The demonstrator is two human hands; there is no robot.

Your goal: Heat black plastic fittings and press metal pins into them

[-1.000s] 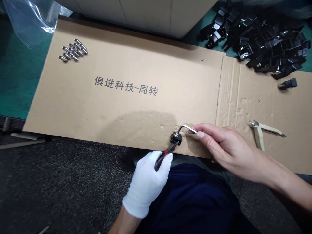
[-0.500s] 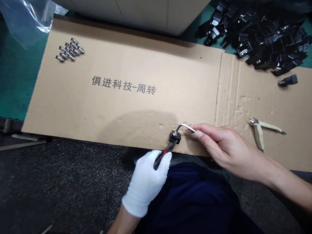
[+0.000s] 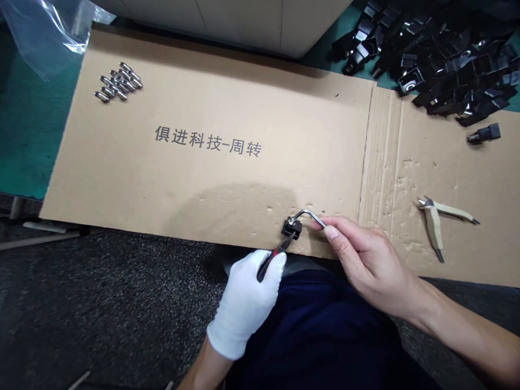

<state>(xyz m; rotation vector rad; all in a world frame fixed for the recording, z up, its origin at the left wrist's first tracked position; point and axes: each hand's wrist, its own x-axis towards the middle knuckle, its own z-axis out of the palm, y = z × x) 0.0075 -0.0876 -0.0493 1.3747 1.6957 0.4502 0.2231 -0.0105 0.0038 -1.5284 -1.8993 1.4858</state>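
Note:
My left hand (image 3: 252, 295), in a white glove, is closed around the dark handles of pliers (image 3: 268, 264) with a red mark. The pliers' jaws reach a small black part (image 3: 291, 229) with a metal piece in it, at the front edge of the cardboard. My bare right hand (image 3: 371, 257) pinches a bent hex key (image 3: 311, 213) between thumb and fingers. The key's short end meets the metal piece on top of the black part; how deep it sits I cannot tell.
Silver metal pins (image 3: 117, 82) lie in a group at the cardboard's far left. A heap of black parts (image 3: 442, 65) covers the back right, with a single black part (image 3: 483, 133) before it. Cutters with cream handles (image 3: 436, 225) rest at right. A large box (image 3: 244, 24) stands behind.
My right hand has shifted slightly down and right, turning the hex key a little. The left hand, pliers and black part stay nearly in place. The whole view has moved slightly.

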